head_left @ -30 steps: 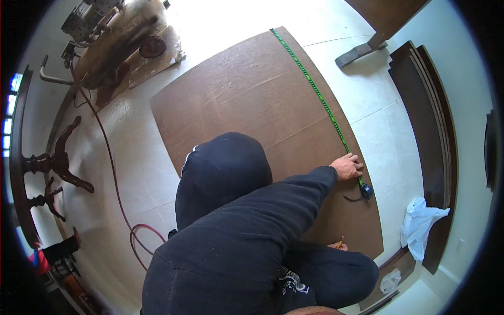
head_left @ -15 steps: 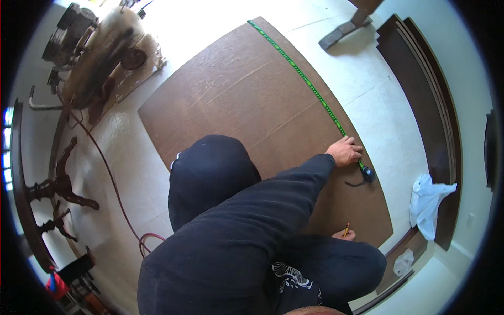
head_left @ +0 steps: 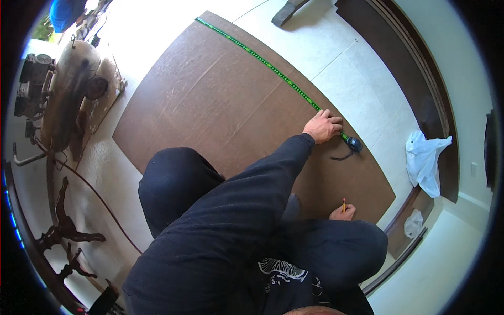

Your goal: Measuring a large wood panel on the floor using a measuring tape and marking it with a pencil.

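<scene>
A green tape measure blade [head_left: 262, 60] lies stretched along the far edge of a large brown hardboard sheet [head_left: 220, 110] on the pale floor. The left hand [head_left: 324, 126] presses flat on the blade, fingers together, just beside the tape's dark case [head_left: 354, 143]. The right hand [head_left: 342, 212], near the sheet's near corner, is closed around a short yellow pencil [head_left: 344, 203]. Beyond the sheet's right edge lies a crumpled white plastic bag [head_left: 426, 160]; off its left edge sits a beige air compressor [head_left: 65, 89]. Since half a second ago the view has tilted; both hands remain where they were.
</scene>
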Demonstrator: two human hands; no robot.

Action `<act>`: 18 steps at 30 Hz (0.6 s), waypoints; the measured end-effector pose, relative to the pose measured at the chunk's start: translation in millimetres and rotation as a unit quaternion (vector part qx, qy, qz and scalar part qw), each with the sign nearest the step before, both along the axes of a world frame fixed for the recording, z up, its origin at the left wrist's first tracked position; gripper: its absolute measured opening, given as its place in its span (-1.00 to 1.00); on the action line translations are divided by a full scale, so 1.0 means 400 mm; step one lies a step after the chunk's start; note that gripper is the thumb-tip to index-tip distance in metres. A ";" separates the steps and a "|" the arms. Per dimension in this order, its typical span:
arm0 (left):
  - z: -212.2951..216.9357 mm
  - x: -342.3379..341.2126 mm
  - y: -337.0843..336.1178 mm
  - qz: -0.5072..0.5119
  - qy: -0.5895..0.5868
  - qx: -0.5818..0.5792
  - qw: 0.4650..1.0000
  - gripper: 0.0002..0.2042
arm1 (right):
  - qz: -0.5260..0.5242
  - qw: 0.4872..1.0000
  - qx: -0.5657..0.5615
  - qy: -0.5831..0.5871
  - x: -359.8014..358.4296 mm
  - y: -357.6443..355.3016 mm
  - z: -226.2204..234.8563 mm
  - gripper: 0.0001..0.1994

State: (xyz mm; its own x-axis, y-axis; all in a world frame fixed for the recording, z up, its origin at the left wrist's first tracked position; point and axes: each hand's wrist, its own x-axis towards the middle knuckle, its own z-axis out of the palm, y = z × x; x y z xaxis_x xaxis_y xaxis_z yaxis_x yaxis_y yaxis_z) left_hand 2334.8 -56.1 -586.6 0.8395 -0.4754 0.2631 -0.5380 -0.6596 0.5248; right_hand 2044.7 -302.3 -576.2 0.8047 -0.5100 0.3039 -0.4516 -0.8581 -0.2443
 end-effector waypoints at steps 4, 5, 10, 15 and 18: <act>-0.006 -0.001 0.001 0.009 0.001 -0.025 1.000 -0.72 | 0.002 1.000 0.018 0.011 -0.001 -0.004 -0.005 -0.89; -0.008 -0.001 0.002 0.010 -0.011 -0.036 0.999 -0.72 | -0.001 1.000 0.017 0.008 -0.001 -0.007 -0.009 -0.89; -0.011 -0.005 0.001 0.017 -0.038 -0.024 0.999 -0.75 | -0.015 1.000 0.005 0.001 -0.006 -0.009 -0.015 -0.88; 0.013 0.002 -0.003 0.032 0.053 -0.045 0.997 -0.79 | 0.003 1.000 0.010 0.024 -0.004 -0.007 -0.001 -0.88; 0.025 0.000 0.001 0.038 0.102 -0.044 0.993 -0.79 | -0.002 0.999 0.022 0.031 -0.002 -0.011 -0.006 -0.85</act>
